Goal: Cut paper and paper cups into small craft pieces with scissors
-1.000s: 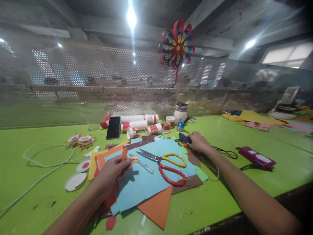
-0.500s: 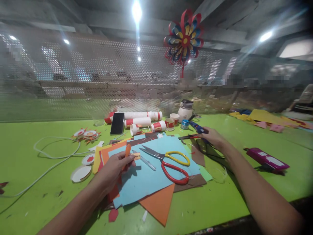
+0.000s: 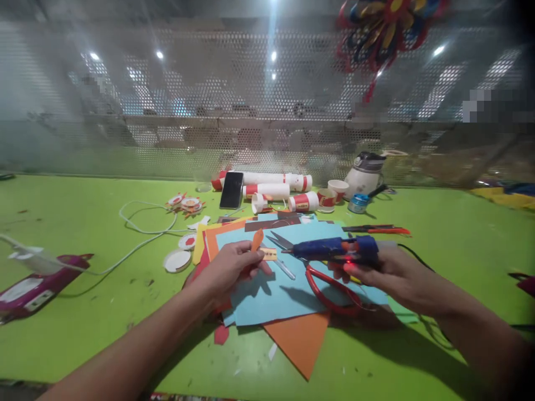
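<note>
Between the fingers of my left hand [image 3: 234, 264] is a small orange paper piece [image 3: 257, 239] with a pale, dark-marked tab [image 3: 268, 254]. My right hand [image 3: 387, 275] is wrapped round a blue glue gun [image 3: 334, 249], whose red light glows. The gun's nozzle points left, a short gap from the tab. Below both hands lie light blue paper sheets [image 3: 259, 306]. Scissors [image 3: 330, 287] with red and yellow handles rest on them, partly hidden by the gun and my right hand. A clear, pen-like stick [image 3: 285, 269] lies near my left fingers.
Behind the papers stand a phone [image 3: 231, 190], white and red paper rolls [image 3: 267, 192], paper cups [image 3: 337, 188], a blue jar [image 3: 358, 204] and a jug [image 3: 364, 175]. A purple power strip [image 3: 42, 284] with a white cable lies left. Orange-handled pliers-like tool [image 3: 376, 229] lies right.
My right hand has lifted the glue gun from the table's right side and brought it left, over the scissors, toward the tab. My left hand keeps its hold. The view has turned left and down.
</note>
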The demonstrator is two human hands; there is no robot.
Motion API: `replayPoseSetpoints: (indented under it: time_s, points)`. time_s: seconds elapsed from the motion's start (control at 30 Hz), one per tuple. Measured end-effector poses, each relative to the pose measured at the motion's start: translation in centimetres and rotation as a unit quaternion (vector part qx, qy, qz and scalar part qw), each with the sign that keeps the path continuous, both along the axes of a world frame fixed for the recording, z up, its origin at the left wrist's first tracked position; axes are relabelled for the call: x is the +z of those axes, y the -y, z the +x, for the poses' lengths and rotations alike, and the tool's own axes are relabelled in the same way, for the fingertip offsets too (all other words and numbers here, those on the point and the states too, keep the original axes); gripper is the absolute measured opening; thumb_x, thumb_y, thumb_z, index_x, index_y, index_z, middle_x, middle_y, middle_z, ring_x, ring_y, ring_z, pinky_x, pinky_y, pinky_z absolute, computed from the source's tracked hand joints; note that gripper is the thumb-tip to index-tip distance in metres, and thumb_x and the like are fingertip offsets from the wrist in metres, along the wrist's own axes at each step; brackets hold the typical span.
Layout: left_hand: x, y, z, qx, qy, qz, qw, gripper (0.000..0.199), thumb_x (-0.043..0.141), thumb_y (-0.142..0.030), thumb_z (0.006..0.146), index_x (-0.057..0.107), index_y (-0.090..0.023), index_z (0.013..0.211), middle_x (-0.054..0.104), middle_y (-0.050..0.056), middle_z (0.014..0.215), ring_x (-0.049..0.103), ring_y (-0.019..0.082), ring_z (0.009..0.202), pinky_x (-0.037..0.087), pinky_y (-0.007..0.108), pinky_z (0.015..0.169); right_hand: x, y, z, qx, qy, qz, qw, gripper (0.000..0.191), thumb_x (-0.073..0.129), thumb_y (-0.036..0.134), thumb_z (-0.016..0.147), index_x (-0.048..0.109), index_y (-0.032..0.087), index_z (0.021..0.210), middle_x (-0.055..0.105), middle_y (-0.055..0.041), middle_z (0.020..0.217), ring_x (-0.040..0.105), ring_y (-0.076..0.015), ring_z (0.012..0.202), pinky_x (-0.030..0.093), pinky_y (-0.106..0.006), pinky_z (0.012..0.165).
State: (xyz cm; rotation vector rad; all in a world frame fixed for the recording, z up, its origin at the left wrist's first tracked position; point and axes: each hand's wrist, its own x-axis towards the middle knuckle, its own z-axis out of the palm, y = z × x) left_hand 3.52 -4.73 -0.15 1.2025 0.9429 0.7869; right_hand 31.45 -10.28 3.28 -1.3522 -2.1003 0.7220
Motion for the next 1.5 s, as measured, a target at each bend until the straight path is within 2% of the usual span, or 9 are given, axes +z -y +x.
replayPoseSetpoints:
  time_s: [0.2,0.53,0.67,0.77,0.97,1.1,1.27,1.5]
  points:
    - [0.2,0.6,0.2,-0.026,-0.011,-0.002,1.0,0.018,0.061,-0.031,0.078,0.055,-0.017,0.068,0.067,0.005,0.066,0.036,0.009,0.049,0.023,0.023,0.048,-0.5,0.4,-1.1,0.023,0.016,-0.001,1.0,0.033,0.047,0.047,0.09,0.066,0.021,0.084,0.069,-0.0058,0.075,0.062,-0.0205,0.064,0.049,-0.028,0.051]
    - [0.5,1.1,0.5,-0.044,-0.02,-0.001,0.999,0.018,0.058,-0.034,0.08,0.055,-0.018,0.073,0.068,0.005,0.068,0.038,0.01,0.052,0.027,0.023,0.052,-0.6,0.4,-1.8,0.047,0.037,0.086,0.994,0.022,0.048,0.032,0.09,0.065,0.022,0.08,0.064,-0.0023,0.064,0.054,-0.0175,0.055,0.046,-0.026,0.049]
    - [0.4,1.2,0.4,-0.055,-0.021,0.003,0.998,0.019,0.057,-0.035,0.082,0.053,-0.018,0.076,0.068,0.005,0.07,0.038,0.01,0.053,0.028,0.022,0.053,0.0,0.5,-2.2,0.03,0.055,0.049,0.997,0.021,0.048,0.031,0.091,0.063,0.021,0.082,0.059,-0.0003,0.063,0.051,-0.0157,0.055,0.043,-0.025,0.05]
    - [0.4,1.2,0.3,-0.062,-0.014,0.005,0.998,0.018,0.056,-0.034,0.084,0.052,-0.017,0.078,0.068,0.004,0.071,0.038,0.009,0.055,0.028,0.022,0.054,0.3,0.8,-2.5,0.02,0.071,0.019,0.997,0.025,0.046,0.032,0.092,0.061,0.019,0.077,0.058,0.0002,0.065,0.051,-0.0155,0.06,0.043,-0.025,0.055]
    - [0.5,1.2,0.2,-0.063,-0.002,0.001,0.998,0.017,0.054,-0.032,0.086,0.053,-0.016,0.079,0.067,0.005,0.071,0.037,0.009,0.055,0.028,0.021,0.054,0.2,1.1,-2.5,0.021,0.054,0.018,0.998,0.022,0.047,0.034,0.091,0.061,0.02,0.081,0.061,0.0003,0.07,0.052,-0.0158,0.06,0.042,-0.024,0.054]
    - [0.4,1.2,0.2,-0.057,0.0,-0.008,0.998,0.018,0.055,-0.033,0.085,0.053,-0.016,0.078,0.068,0.005,0.071,0.037,0.008,0.055,0.028,0.021,0.053,0.4,1.3,-2.6,0.022,0.048,-0.002,0.999,0.023,0.046,0.033,0.09,0.06,0.02,0.077,0.06,0.0003,0.067,0.052,-0.0153,0.057,0.043,-0.024,0.054]
    - [0.2,1.2,0.2,-0.06,0.004,-0.004,0.998,0.019,0.056,-0.032,0.085,0.054,-0.015,0.078,0.067,0.004,0.07,0.036,0.008,0.054,0.027,0.021,0.052,0.8,1.5,-2.7,0.02,0.063,0.003,0.998,0.024,0.045,0.031,0.089,0.061,0.02,0.076,0.06,-0.0004,0.064,0.053,-0.0165,0.058,0.044,-0.024,0.055]
    - [0.3,1.3,0.3,-0.063,0.008,-0.006,0.998,0.019,0.056,-0.032,0.085,0.054,-0.015,0.076,0.067,0.004,0.069,0.036,0.008,0.054,0.027,0.02,0.051,0.3,1.1,-2.2,0.017,0.07,0.035,0.997,0.026,0.044,0.034,0.09,0.061,0.02,0.076,0.06,-0.0005,0.065,0.054,-0.0171,0.06,0.044,-0.027,0.059]
